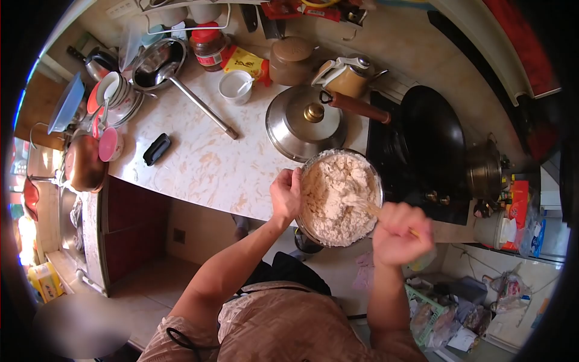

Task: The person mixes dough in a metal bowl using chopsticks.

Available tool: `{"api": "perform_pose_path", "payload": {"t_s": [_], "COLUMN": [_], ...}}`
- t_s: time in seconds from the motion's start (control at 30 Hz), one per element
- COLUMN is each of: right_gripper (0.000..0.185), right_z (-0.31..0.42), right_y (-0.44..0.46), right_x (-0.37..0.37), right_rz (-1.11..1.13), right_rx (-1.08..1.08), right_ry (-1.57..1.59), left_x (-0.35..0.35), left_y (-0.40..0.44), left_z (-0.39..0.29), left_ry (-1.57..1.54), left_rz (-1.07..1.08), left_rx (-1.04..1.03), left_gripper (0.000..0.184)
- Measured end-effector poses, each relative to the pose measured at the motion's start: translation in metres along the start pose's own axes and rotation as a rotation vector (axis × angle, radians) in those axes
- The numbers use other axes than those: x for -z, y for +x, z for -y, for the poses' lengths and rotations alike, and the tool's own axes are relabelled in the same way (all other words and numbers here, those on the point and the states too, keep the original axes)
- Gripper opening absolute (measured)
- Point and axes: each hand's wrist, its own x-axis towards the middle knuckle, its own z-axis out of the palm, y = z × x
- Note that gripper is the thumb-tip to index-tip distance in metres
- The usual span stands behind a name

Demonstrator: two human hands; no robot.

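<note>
A round metal bowl (306,228) holds a shaggy, lumpy mass of pale dough (338,190) at the counter's front edge. My left hand (286,194) grips the bowl's left rim, thumb up along the side. At the right of the bowl, my right hand (401,234) is closed around light wooden chopsticks (371,208), whose far ends are in the dough. This hand is slightly blurred. Just behind the bowl lies a steel lid (292,123) with a brass-coloured knob.
A black wok (431,130) sits on the stove at right, its wooden handle reaching over the lid. A ladle (202,105), white tub (235,87), kettle (345,75) and black tray (157,149) stand on the counter (199,175). Stacked bowls (114,90) are at left.
</note>
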Motion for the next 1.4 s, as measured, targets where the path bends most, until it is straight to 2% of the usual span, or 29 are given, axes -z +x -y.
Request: {"api": "perform_pose_path", "payload": {"t_s": [0.1, 0.17, 0.23, 0.3, 0.4, 0.5, 0.53, 0.63, 0.7, 0.77, 0.83, 0.9, 0.93, 0.97, 1.03, 1.17, 1.2, 1.3, 1.4], "right_gripper": [0.045, 0.045, 0.046, 0.047, 0.045, 0.044, 0.044, 0.041, 0.042, 0.043, 0.044, 0.044, 0.045, 0.045, 0.044, 0.042, 0.042, 0.044, 0.046], "right_z": [0.001, -0.020, -0.019, -0.013, 0.008, -0.045, -0.057, -0.041, -0.003, 0.022, 0.006, -0.011, -0.016, -0.006, 0.008, 0.011, -0.022, -0.059, -0.019], "right_y": [-0.002, -0.001, 0.000, 0.005, 0.005, -0.008, -0.008, -0.005, 0.000, 0.007, 0.001, 0.000, -0.002, -0.011, -0.003, -0.004, -0.010, -0.014, -0.006], "right_x": [0.010, 0.014, 0.008, 0.010, 0.005, 0.040, 0.037, 0.020, 0.006, 0.000, 0.015, 0.021, 0.023, 0.026, 0.023, 0.024, 0.037, 0.036, 0.019], "right_rz": [-0.006, 0.043, -0.020, 0.001, -0.011, -0.112, -0.085, -0.046, -0.081, 0.056, 0.035, 0.020, -0.117, -0.138, 0.002, 0.041, -0.050, -0.070, -0.021], "right_rx": [-0.074, -0.049, -0.114, -0.075, -0.050, -0.171, -0.194, -0.115, -0.097, -0.020, -0.031, -0.094, -0.079, -0.080, -0.056, -0.032, -0.045, -0.149, -0.138], "right_ry": [-0.021, -0.015, -0.036, -0.024, -0.069, 0.095, 0.047, 0.098, 0.071, -0.004, 0.079, -0.087, -0.021, -0.037, -0.009, 0.105, 0.070, 0.057, 0.064], "left_x": [-0.001, -0.001, -0.001, -0.007, 0.001, 0.003, 0.002, 0.001, 0.001, -0.001, -0.001, -0.001, 0.001, 0.002, -0.005, -0.001, -0.001, -0.003, 0.001], "left_y": [0.002, 0.002, 0.000, 0.009, 0.000, -0.005, -0.002, 0.005, -0.004, 0.003, 0.002, 0.001, -0.002, -0.008, 0.009, 0.006, 0.006, -0.001, -0.001], "left_z": [0.003, 0.003, 0.007, 0.003, 0.001, -0.002, 0.000, -0.009, -0.004, 0.009, 0.005, 0.002, 0.003, 0.004, 0.001, 0.005, 0.004, 0.001, 0.003], "left_ry": [-0.041, -0.056, -0.087, -0.142, -0.003, 0.028, 0.029, 0.014, -0.002, -0.046, -0.050, -0.014, -0.010, -0.051, -0.113, -0.031, -0.020, 0.006, 0.027], "left_rz": [0.034, 0.031, 0.027, 0.018, 0.020, 0.025, 0.022, 0.003, 0.013, 0.048, 0.049, 0.014, 0.022, 0.043, 0.031, 0.047, 0.040, 0.031, 0.024], "left_rx": [0.022, 0.026, 0.019, -0.018, -0.001, 0.004, 0.000, -0.023, -0.017, 0.014, 0.030, -0.025, -0.019, -0.006, -0.032, 0.017, 0.020, 0.006, -0.012], "left_gripper": [0.031, 0.031, 0.031, 0.031, 0.032, 0.032, 0.032, 0.031, 0.031, 0.031, 0.030, 0.031, 0.031, 0.031, 0.031, 0.032, 0.032, 0.032, 0.031]}}
